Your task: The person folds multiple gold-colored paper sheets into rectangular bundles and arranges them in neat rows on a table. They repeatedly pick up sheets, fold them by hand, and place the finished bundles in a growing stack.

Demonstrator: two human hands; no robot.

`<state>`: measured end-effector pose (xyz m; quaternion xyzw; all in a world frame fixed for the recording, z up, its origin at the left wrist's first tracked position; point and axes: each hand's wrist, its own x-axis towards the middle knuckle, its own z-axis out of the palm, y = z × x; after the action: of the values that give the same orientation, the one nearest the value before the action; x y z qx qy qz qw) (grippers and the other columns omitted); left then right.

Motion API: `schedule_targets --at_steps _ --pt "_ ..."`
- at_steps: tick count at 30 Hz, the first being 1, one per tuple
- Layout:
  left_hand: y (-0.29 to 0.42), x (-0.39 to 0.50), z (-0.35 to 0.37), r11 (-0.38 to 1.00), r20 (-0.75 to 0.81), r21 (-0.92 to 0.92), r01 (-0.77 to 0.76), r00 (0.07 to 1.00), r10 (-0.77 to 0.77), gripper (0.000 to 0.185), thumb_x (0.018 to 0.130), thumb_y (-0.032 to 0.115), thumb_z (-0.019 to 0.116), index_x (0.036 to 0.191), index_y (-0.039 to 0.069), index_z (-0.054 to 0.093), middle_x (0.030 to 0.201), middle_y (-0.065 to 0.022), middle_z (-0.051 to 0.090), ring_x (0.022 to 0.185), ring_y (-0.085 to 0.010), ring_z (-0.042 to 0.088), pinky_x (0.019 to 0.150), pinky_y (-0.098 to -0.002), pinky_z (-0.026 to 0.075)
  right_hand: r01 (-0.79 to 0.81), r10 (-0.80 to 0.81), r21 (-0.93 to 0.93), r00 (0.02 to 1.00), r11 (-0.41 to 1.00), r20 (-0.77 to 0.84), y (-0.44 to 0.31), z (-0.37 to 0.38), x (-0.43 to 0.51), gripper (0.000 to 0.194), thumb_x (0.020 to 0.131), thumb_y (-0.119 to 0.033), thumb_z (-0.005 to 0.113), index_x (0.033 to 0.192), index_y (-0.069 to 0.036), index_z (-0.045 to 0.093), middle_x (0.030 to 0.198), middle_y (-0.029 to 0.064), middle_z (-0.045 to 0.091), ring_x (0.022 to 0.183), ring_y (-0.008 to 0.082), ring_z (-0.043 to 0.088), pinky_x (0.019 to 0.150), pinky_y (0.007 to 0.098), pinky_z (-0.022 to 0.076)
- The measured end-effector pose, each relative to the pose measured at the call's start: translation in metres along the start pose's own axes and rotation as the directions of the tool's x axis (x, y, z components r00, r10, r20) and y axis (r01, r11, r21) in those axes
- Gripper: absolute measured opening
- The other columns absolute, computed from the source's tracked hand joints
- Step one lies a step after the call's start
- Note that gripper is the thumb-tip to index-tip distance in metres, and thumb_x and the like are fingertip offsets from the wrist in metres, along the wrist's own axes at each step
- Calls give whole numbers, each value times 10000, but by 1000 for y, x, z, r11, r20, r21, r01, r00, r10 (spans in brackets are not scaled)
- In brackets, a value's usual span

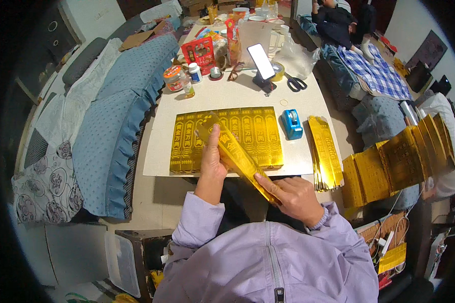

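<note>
A long, narrow gold foil paper bar [238,157] slants across the front edge of the table, between my two hands. My left hand [213,157] grips its upper part, thumb on top. Around the lower end, my right hand [294,197] is closed, with the index finger laid along the foil. Behind the held piece, a row of gold foil bars [263,136] with printed characters lies side by side on the white table [159,132]. To the right are a blue tape dispenser [292,124] and a stack of flat gold foil strips [324,151].
Black-handled scissors [296,83], a roll of tape [278,72], a lit phone [261,61] and several jars stand farther back. Folded gold foil sheets [398,163] extend at the right. A blue-covered sofa [117,98] flanks the left; a person [335,24] sits at the back right.
</note>
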<state>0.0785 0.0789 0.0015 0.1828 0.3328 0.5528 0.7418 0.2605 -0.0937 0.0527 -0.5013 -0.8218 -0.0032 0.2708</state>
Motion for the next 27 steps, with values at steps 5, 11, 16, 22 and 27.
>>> schedule_targets --at_steps 5,11,16,22,27 --pt "4 -5 5 981 99 162 -110 991 95 536 913 451 758 1208 38 587 996 -148 728 916 -224 722 787 -357 603 -389 279 578 920 717 274 39 20 -12 582 830 -21 606 1408 -40 537 1275 192 653 1219 330 619 1051 401 473" --pt "-14 -32 25 924 246 343 -166 966 82 553 921 393 766 1282 15 587 1121 -108 718 970 -198 706 851 -342 590 -532 432 746 828 400 359 38 46 67 427 941 -362 735 1115 25 691 1013 123 723 899 172 674 819 324 529" --pt "12 -39 26 926 199 284 -249 960 197 442 926 287 788 1238 10 641 1150 -65 688 994 -143 658 851 -290 540 -573 451 786 779 233 435 21 56 82 365 906 -303 799 1029 35 743 811 2 689 719 82 600 634 250 495" --pt "44 -32 -1 948 227 154 -279 944 241 478 982 313 698 1333 25 550 1155 -140 702 1062 -259 703 927 -400 580 -693 333 689 715 213 615 6 87 2 349 909 -239 797 1109 40 739 918 27 745 801 71 624 730 258 527" --pt "53 -60 -13 990 597 117 -76 802 -9 767 975 438 667 1541 30 347 1278 -187 641 1307 -359 573 1093 -462 473 -685 169 701 728 198 664 4 117 -18 306 914 -206 790 1098 35 749 957 25 765 848 62 622 798 256 529"
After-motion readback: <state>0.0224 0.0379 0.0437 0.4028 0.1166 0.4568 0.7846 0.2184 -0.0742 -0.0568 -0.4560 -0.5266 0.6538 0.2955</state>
